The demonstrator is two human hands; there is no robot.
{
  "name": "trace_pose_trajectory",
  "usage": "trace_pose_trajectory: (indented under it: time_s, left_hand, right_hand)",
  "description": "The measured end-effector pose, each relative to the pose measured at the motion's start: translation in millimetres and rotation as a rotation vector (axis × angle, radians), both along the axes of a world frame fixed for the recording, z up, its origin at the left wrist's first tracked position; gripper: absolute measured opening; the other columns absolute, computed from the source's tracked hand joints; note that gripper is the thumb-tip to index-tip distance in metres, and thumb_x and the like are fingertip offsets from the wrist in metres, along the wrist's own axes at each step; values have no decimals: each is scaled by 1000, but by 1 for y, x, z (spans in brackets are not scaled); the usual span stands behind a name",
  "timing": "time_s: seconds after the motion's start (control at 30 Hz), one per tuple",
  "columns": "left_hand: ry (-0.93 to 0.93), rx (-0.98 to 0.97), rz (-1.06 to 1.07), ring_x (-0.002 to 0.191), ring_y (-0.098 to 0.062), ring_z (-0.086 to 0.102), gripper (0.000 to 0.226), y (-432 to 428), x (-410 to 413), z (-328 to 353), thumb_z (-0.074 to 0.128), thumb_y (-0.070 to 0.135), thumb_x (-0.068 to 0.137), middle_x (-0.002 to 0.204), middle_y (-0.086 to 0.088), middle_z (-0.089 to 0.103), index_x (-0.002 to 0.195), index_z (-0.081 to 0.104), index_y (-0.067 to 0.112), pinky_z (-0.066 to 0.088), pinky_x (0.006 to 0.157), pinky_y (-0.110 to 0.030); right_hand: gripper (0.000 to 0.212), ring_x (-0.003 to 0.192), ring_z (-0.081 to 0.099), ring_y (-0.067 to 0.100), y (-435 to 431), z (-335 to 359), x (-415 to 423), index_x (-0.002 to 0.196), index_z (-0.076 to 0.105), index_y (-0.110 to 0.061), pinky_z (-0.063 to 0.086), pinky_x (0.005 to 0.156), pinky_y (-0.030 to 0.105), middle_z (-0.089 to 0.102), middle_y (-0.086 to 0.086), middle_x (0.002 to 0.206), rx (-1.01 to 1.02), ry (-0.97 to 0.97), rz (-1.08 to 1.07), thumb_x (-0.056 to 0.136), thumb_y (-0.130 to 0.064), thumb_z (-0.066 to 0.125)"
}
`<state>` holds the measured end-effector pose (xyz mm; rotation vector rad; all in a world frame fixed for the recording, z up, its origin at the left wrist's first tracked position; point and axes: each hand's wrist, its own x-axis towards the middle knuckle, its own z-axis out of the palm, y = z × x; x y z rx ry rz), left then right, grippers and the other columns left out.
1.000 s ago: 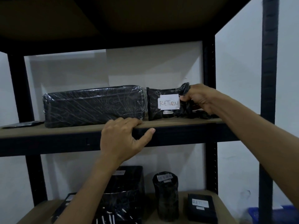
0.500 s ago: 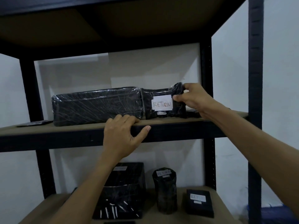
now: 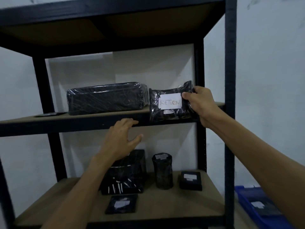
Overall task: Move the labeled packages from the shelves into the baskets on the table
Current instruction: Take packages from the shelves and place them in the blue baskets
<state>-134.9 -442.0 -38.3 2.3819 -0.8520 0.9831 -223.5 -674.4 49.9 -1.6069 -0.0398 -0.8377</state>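
**A:** Two hands are up at the rack. Is anything closer to us?

**B:** Only the blue plastic basket [image 3: 257, 205], low on the right beside the rack, with a labelled dark item already lying in it.

**A:** And the nearer hand?

**B:** The left hand [image 3: 122, 139] has come off the front edge of the middle wooden shelf [image 3: 66, 124]. A moment ago its fingers were hooked over that edge. Now they are spread and loose and hold nothing. I can't tell whether the fingertips touch the edge.

**A:** What about further in?

**B:** The right hand [image 3: 199, 104] pinches the crumpled top right corner of the black plastic-wrapped package with the white handwritten RETURN label [image 3: 170, 104]. That package has been drawn forward. Its lower part now covers the shelf's front edge near the right corner, where before it sat back on the board.

**A:** What does that mean for the task?

**B:** I'd say the pick is nearly done and the carry down to a basket comes next. The package sits up and to the right of the free hand, apart from it.

**A:** And behind it?

**B:** The long black film-wrapped package [image 3: 105, 98] lies along the shelf, and a gap has opened between the two.
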Motion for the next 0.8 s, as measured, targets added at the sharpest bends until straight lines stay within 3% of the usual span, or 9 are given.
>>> trace_pose_trajectory:
  time_s: [0.1,0.23,0.37,0.5,0.67,0.8]
  left_hand:
    - [73,-43,-43,108,-18,56,48,10,-35,-19,61,49,85,119,0,59,122,59,18,42,86,-28]
    - [373,-18,-118,90,-8,62,35,21,-87,-56,65,44,85,99,10,65,114,63,24,54,83,-34]
    - [487,-29,-178,79,-3,64,25,18,-138,-99,69,38,84,87,11,69,105,68,24,56,78,-35]
    - [597,-54,-233,81,-4,64,20,-1,-187,-141,68,36,85,88,10,68,102,66,26,56,79,-36]
    - [705,-124,-265,87,-2,66,24,-41,-242,-180,68,36,85,93,10,71,106,68,24,57,82,-35]
    - [737,-199,-285,81,-5,68,11,-90,-286,-198,70,30,85,86,7,72,95,69,28,58,76,-32]
  right_hand:
    - [14,69,66,20,6,-26,-36,102,61,-2,59,62,32,68,13,89,122,49,53,91,-4,53]
    - [10,66,69,16,13,-70,-92,93,64,-9,55,52,24,72,8,86,203,118,66,93,-10,53]
    - [14,85,71,23,8,-117,-145,99,65,-9,58,74,35,74,10,95,265,224,66,94,-15,54]
    - [17,91,71,27,-7,-166,-196,103,66,-8,57,81,41,74,11,96,333,295,65,94,-16,53]
    - [19,86,72,24,-44,-216,-258,105,65,-7,58,71,36,74,10,93,420,347,54,94,-16,53]
    - [19,82,72,22,-88,-248,-297,106,66,-8,56,68,34,75,7,89,487,390,50,93,-16,54]
